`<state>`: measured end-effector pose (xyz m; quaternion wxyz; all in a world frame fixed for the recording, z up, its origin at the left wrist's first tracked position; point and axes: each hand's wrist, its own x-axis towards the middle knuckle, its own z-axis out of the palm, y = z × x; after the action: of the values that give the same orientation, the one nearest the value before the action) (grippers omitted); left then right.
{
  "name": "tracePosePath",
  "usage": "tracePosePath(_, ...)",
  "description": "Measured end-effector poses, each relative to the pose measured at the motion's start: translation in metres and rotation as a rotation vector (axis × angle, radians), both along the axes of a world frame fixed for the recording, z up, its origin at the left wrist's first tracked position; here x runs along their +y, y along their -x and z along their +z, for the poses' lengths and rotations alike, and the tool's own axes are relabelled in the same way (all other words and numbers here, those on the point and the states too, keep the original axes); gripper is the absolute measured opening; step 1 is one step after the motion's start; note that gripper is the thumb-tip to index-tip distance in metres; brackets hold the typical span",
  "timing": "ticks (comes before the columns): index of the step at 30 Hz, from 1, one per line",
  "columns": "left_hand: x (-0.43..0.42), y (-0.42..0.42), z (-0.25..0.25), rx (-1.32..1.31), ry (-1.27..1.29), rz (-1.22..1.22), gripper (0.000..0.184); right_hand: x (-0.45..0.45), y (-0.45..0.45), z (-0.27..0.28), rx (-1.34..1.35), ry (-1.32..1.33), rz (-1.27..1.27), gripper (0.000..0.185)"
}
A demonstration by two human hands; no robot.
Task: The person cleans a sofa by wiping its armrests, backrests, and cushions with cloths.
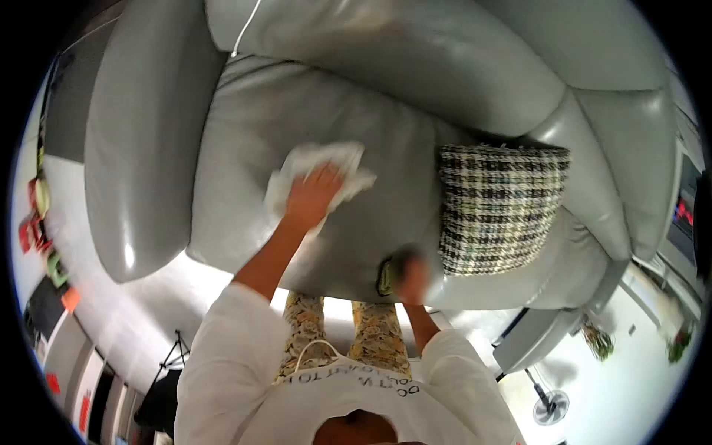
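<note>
My left hand (315,194) presses a crumpled white cloth (345,156) against the grey leather seat (259,111) of a sofa, its fingers bunched over the fabric. Close to the seat's front edge, my right hand (414,280) is smeared by motion, with a dark, blurred item (404,259) at its fingers that I cannot identify. Just left of that hand is a small dark object with a yellow-green part (384,277). A black-and-white checked cushion (504,208) lies to the right of my right hand.
Sofa armrest (141,141) at the left, backrest (437,59) beyond the seat. A white cable (245,30) hangs over the backrest. A black tripod (176,354) stands lower left; a fan (550,406) is at lower right, below some plants (597,341).
</note>
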<state>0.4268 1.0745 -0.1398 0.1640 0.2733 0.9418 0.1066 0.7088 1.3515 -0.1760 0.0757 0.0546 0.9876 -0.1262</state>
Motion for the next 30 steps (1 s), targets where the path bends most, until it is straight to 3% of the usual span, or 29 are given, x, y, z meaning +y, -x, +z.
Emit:
tracePosePath(3,-0.084,-0.125,-0.001,-0.086,-0.207,-0.079,0.039,-0.006,0.009,0.003,0.034,-0.049,-0.03,0.052)
tracePosePath(5,-0.146,-0.207,-0.011,-0.245,-0.168,-0.145,0.044,-0.006,0.008,0.001,0.011,-0.094,-0.009,0.052)
tracePosePath(6,-0.166,-0.216,0.021,-0.386,-0.098,-0.166,0.042,-0.003,0.004,-0.004,-0.014,-0.136,0.014,0.052)
tracePosePath(8,-0.268,-0.305,-0.049,-0.75,-0.454,0.273,0.053,-0.002,0.008,0.0,-0.098,-0.118,0.007,0.052)
tracePosePath(9,-0.307,-0.343,-0.078,-0.599,-0.581,0.669,0.056,-0.009,0.026,0.017,-0.155,-0.063,-0.027,0.052)
tracePosePath(10,-0.303,-0.289,-0.03,-0.527,-0.177,0.72,0.057,-0.012,0.036,0.027,-0.216,-0.01,-0.063,0.052)
tracePosePath(11,-0.289,-0.237,0.005,-0.519,-0.017,0.946,0.062,-0.01,0.032,0.024,-0.19,-0.033,-0.039,0.051)
tracePosePath(12,-0.316,-0.223,-0.014,-0.338,-0.1,0.964,0.061,-0.007,0.027,0.018,-0.165,-0.057,-0.014,0.05)
tracePosePath(14,-0.301,-0.138,0.005,-0.059,-0.254,0.923,0.056,0.002,0.022,0.007,-0.178,-0.079,0.023,0.05)
tracePosePath(15,-0.284,-0.097,0.004,-0.123,-0.321,1.017,0.059,0.005,0.02,0.002,-0.183,-0.06,0.023,0.051)
tracePosePath(17,-0.228,-0.063,-0.035,0.053,-0.249,0.827,0.06,0.015,0.015,-0.005,-0.194,-0.021,0.017,0.052)
tracePosePath(19,-0.161,-0.058,-0.075,0.241,-0.182,0.645,0.061,0.021,0.031,0.018,-0.41,0.18,-0.147,0.056)
tracePosePath(22,-0.025,-0.125,-0.059,0.001,-0.36,0.489,0.063,0.043,0.027,0.024,-0.44,0.393,-0.202,0.062)
tracePosePath(24,0.03,-0.21,-0.053,-0.124,-0.451,0.226,0.061,0.061,0.032,0.051,-0.431,0.514,-0.261,0.061)
tracePosePath(25,0.05,-0.243,-0.03,-0.366,-0.427,0.169,0.059,0.076,0.029,0.064,-0.428,0.58,-0.297,0.06)
tracePosePath(27,0.059,-0.302,-0.029,-0.686,-0.5,0.049,0.06,0.117,0.004,0.068,-0.297,1.002,-0.507,0.055)
tracePosePath(30,0.056,-0.262,0.017,-0.781,-0.458,0.372,0.067,0.174,-0.018,0.113,-0.287,1.221,-0.902,0.057)
